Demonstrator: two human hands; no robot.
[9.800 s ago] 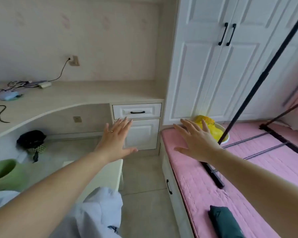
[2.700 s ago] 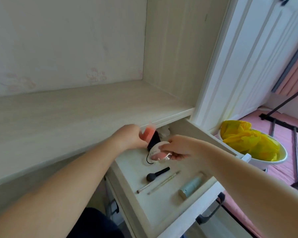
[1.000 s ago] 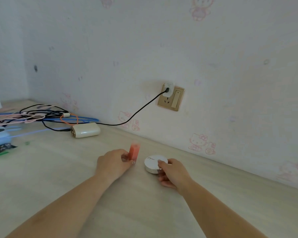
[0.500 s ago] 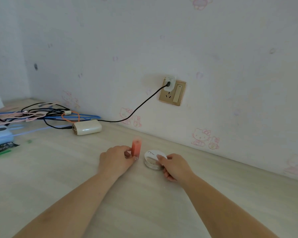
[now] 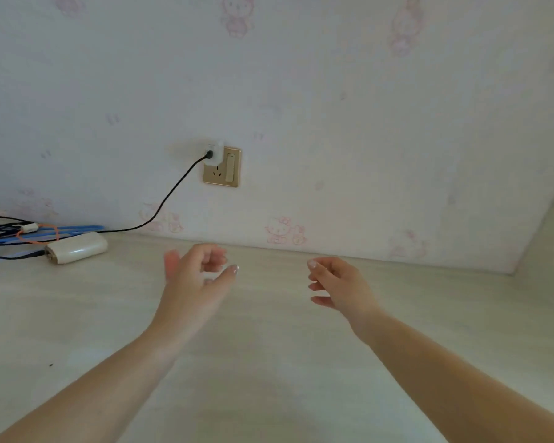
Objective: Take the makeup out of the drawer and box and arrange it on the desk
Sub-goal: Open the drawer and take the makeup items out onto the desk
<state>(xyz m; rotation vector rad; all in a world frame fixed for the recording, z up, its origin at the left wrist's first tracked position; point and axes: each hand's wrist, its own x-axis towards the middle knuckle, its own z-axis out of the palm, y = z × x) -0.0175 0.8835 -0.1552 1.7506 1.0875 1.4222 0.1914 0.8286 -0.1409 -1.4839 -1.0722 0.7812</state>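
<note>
Lying at the far left edge of the pale wood-grain desk (image 5: pixel 269 362), a tangle of black, blue and orange cables (image 5: pixel 20 233) runs along the foot of the wall. Just right of that tangle rests a cream, rounded rectangular plastic adapter (image 5: pixel 76 247), touching the desk surface. A thin black cord (image 5: pixel 170 195) climbs from the cables up to a white plug seated in a gold-coloured wall socket with a switch (image 5: pixel 223 167), mounted on pale wallpaper printed with faint pink cartoon cats (image 5: pixel 285 231).

Below the socket, the left hand (image 5: pixel 195 279) hovers above the desk with its fingers loosely curled and the thumb pointing right; nothing sits between them, so it is relaxed and holds nothing. Peeking out behind the left edge of that hand is a blurred pink-orange sliver (image 5: pixel 170 262), apparently the small salmon-coloured makeup stick; how it rests on the desk cannot be told. The rest of it is hidden by the hand.

Well to the right, apart from the left hand, the right hand (image 5: pixel 339 286) also hangs above the desk, fingers gently bent toward the left and gripping nothing. Both bare forearms reach in from the lower corners. At the far right, the desk meets a side panel (image 5: pixel 550 238).
</note>
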